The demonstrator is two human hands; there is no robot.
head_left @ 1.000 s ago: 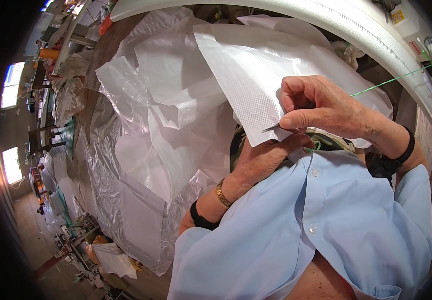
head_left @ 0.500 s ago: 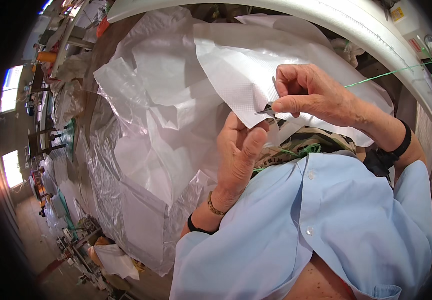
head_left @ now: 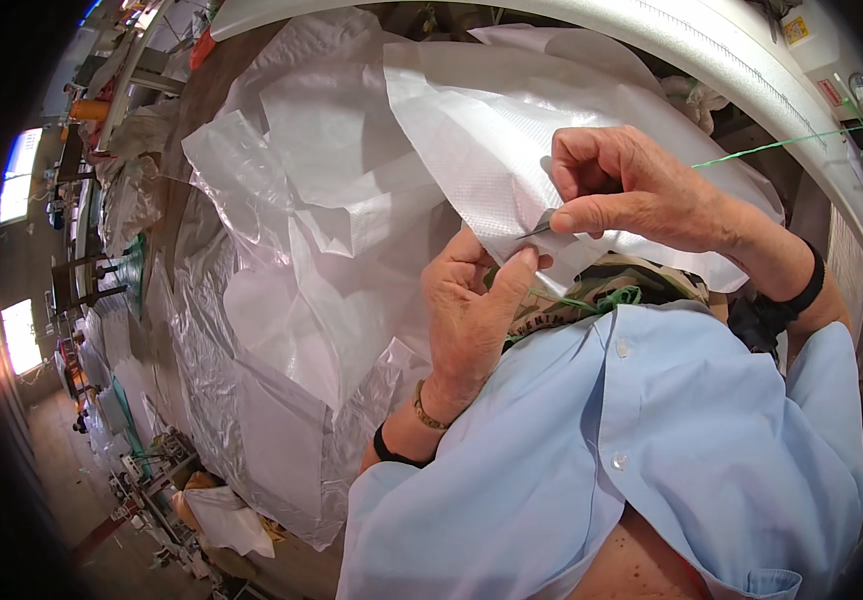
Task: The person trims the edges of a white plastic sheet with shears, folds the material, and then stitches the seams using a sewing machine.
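Note:
My right hand (head_left: 647,195) is closed on small thread snips (head_left: 538,228), whose pointed metal blades show beyond my thumb; most of the tool is hidden in the fingers. The tips lie at the lower corner of a white woven plastic sheet (head_left: 472,115). Just below the blades, my left hand (head_left: 464,315) pinches that corner between thumb and fingers. The rest of the sheet spreads up and away from me, with a textured surface near the held corner.
Crumpled clear and white plastic sheeting (head_left: 282,290) fills the area to my left. A white machine arm or beam (head_left: 752,85) curves across the far right, and a taut green string (head_left: 772,148) runs towards it. A patterned cloth with knotted green string (head_left: 617,298) is at my waist.
My left hand has shifted slightly left, its thumb now further over the sheet's corner. The snips have tilted, and their blades show more. My right hand has barely moved.

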